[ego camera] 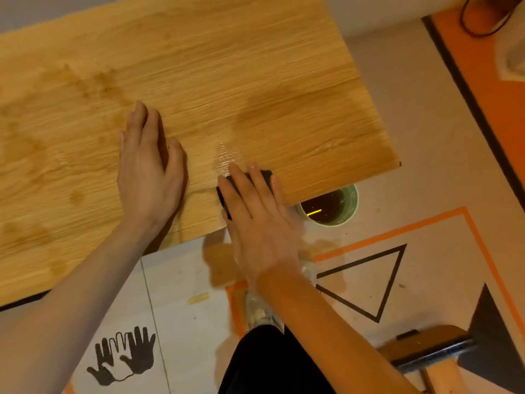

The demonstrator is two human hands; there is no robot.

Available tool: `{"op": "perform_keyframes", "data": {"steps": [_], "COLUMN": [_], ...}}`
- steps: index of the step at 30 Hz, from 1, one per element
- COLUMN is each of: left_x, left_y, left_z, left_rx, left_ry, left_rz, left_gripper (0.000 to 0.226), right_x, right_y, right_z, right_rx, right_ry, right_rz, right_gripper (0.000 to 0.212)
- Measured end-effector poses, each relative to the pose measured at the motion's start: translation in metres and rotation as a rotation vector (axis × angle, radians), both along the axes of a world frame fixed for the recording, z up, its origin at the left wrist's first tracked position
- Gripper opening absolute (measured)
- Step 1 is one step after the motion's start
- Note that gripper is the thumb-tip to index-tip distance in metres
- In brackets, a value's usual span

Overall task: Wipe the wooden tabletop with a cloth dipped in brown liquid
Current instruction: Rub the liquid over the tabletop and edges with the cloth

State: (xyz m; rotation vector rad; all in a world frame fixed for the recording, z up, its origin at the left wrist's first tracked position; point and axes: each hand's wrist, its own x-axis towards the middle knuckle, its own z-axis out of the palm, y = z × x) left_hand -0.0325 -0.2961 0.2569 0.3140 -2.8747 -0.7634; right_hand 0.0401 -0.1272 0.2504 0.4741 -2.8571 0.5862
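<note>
The wooden tabletop (216, 66) fills the upper left of the head view, with darker wet patches and a glossy streak near its front edge. My right hand (255, 220) presses flat with straight fingers on a dark cloth (265, 175) at that front edge. Most of the cloth is hidden under the fingers. My left hand (147, 169) rests flat on the wood just left of the cloth. A pale green cup of brown liquid (329, 207) stands on the floor, partly under the table's front right corner.
The table's right corner (397, 163) overhangs a pale floor with orange tape lines, a black triangle outline (369, 282) and black handprint marks (125, 356). My shoe (260, 311) and dark trouser leg are below. A wooden stool edge (431, 354) sits at lower right.
</note>
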Motion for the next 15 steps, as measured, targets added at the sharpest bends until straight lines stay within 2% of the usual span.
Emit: {"op": "perform_keyframes", "data": {"steps": [2,3,5,7,10,13,15], "left_x": [0.006,0.011,0.02,0.027,0.029,0.028,0.028], "left_y": [-0.001,0.001,0.007,0.014,0.021,0.021,0.024], "left_z": [0.003,0.004,0.006,0.005,0.003,0.002,0.005], "left_rx": [0.0,-0.006,0.0,0.007,-0.003,-0.043,-0.029], "left_ry": [-0.002,-0.005,-0.015,-0.026,-0.036,-0.044,-0.057], "left_rz": [-0.09,-0.147,-0.251,-0.329,-0.398,-0.387,-0.375], "left_gripper": [0.056,0.057,0.059,0.059,0.061,0.061,0.06], "right_x": [-0.005,-0.01,-0.025,-0.029,-0.02,-0.009,-0.004], "right_y": [0.026,0.046,0.089,0.107,0.065,-0.011,-0.046], "right_z": [-0.001,-0.003,-0.007,-0.013,-0.02,-0.021,-0.018], "right_rx": [-0.014,-0.043,-0.14,-0.323,-0.629,-0.732,-0.782], "right_ry": [0.018,0.021,0.046,0.057,0.122,0.283,0.294], "right_rz": [0.105,0.074,-0.165,-0.455,-0.671,-0.648,-0.643], "right_gripper": [0.054,0.05,0.042,0.041,0.044,0.046,0.049]}}
